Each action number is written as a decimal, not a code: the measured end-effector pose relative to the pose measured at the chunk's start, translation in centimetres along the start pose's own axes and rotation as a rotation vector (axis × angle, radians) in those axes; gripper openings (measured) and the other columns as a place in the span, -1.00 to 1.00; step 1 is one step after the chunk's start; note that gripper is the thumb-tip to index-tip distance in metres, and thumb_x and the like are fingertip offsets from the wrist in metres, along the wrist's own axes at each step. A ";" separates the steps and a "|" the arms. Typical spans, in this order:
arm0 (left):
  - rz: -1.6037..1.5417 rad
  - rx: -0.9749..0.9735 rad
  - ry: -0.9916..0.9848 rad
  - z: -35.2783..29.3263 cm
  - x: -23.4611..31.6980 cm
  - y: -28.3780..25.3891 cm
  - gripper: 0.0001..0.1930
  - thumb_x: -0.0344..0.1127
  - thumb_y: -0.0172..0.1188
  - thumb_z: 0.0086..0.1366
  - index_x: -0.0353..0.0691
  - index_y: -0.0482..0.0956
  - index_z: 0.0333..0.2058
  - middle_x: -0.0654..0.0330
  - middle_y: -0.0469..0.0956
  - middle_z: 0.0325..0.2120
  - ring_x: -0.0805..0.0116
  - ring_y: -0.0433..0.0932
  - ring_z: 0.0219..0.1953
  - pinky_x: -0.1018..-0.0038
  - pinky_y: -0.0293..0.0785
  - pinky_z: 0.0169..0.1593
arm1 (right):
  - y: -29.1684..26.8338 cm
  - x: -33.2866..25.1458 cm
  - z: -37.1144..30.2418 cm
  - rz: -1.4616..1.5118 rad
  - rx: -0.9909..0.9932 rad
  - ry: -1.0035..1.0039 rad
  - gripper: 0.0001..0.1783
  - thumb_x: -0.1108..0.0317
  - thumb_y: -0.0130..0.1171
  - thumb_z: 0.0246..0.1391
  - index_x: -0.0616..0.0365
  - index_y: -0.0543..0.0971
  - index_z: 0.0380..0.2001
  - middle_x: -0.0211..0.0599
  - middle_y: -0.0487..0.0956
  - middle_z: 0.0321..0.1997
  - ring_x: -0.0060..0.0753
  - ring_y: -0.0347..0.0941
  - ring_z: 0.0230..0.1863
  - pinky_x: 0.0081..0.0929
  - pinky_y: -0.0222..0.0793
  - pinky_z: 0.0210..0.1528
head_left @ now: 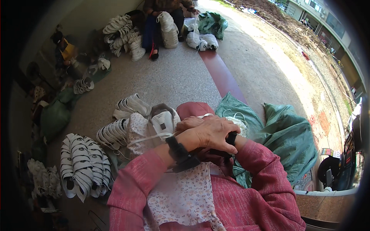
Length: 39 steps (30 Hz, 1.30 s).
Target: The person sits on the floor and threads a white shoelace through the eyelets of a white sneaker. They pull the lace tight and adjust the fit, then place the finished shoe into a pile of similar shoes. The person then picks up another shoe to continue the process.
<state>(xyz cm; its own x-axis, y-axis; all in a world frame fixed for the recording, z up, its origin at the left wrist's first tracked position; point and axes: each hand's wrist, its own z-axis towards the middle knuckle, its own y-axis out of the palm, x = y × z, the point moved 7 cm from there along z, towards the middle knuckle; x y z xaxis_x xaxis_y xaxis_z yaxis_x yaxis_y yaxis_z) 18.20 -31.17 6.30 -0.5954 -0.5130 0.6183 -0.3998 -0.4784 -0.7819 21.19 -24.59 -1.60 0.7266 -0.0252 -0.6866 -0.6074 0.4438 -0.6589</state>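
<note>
My left hand (216, 133) reaches across my right wrist, its thumb and fingers closed around a black wristband (230, 139) there. Another black band (178, 151) sits on my left wrist. Pointing left beneath the left hand, my right hand (189, 123) shows only in part; its fingers are mostly hidden. Just left of it is a white and grey shoe upper (163, 121), with a flat white lace (152, 138) trailing across its near side. White cord (237, 122) lies in a loose bundle beyond my right wrist, on green sacking.
Stacked white shoe uppers (83, 165) stand at my left, with more stacks (131, 106) ahead. Green sacks (289, 138) lie at my right. A seated person (169, 7) is across the floor beside further stacks (169, 32). A parked vehicle (339, 165) shows at far right.
</note>
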 end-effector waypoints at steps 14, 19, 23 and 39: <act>-0.246 -0.107 -0.057 0.0 -2.2 2.4 -0.41 -0.09 0.35 -0.12 -0.13 0.60 -0.04 -0.10 0.67 -0.24 0.00 0.67 -0.17 0.25 0.56 0.00 | 1.0 -1.0 -0.8 0.013 0.010 0.004 -0.77 0.27 0.19 0.19 0.21 0.65 -0.23 0.00 0.65 -0.35 -0.03 0.63 -0.25 -0.17 0.47 -0.17; -0.202 -0.119 -0.089 -0.1 -1.8 1.3 -0.39 -0.08 0.34 -0.11 -0.14 0.59 0.00 -0.11 0.67 -0.22 -0.02 0.67 -0.17 0.25 0.55 0.01 | 0.2 -0.9 -1.9 0.035 0.009 0.030 -0.77 0.28 0.19 0.19 0.21 0.65 -0.22 -0.01 0.66 -0.34 -0.05 0.63 -0.25 -0.19 0.47 -0.17; -0.163 -0.194 -0.183 0.1 -2.1 0.9 -0.36 -0.08 0.33 -0.07 -0.20 0.57 0.04 -0.03 0.64 -0.13 0.04 0.60 -0.02 0.27 0.52 0.09 | -1.1 -0.7 -3.0 0.039 -0.008 0.079 -0.77 0.29 0.19 0.19 0.21 0.65 -0.20 -0.01 0.66 -0.33 -0.07 0.63 -0.25 -0.20 0.47 -0.16; 0.011 0.575 -0.260 -17.7 -8.4 -9.3 -0.67 -0.27 0.38 0.16 -0.22 0.61 -0.10 0.18 0.58 -0.13 0.24 0.52 -0.02 0.36 0.40 0.12 | -0.1 0.4 -1.7 0.144 -0.140 0.129 -0.77 0.30 0.15 0.24 0.20 0.65 -0.16 -0.06 0.68 -0.29 -0.05 0.63 -0.24 -0.25 0.48 -0.17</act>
<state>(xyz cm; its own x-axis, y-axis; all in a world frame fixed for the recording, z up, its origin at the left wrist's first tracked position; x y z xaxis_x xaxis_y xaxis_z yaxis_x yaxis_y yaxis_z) 14.60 -9.72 6.97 -0.3792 -0.6419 0.6664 0.0869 -0.7418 -0.6650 21.02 -26.14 -2.34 0.5877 -0.0886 -0.8042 -0.7468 0.3228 -0.5814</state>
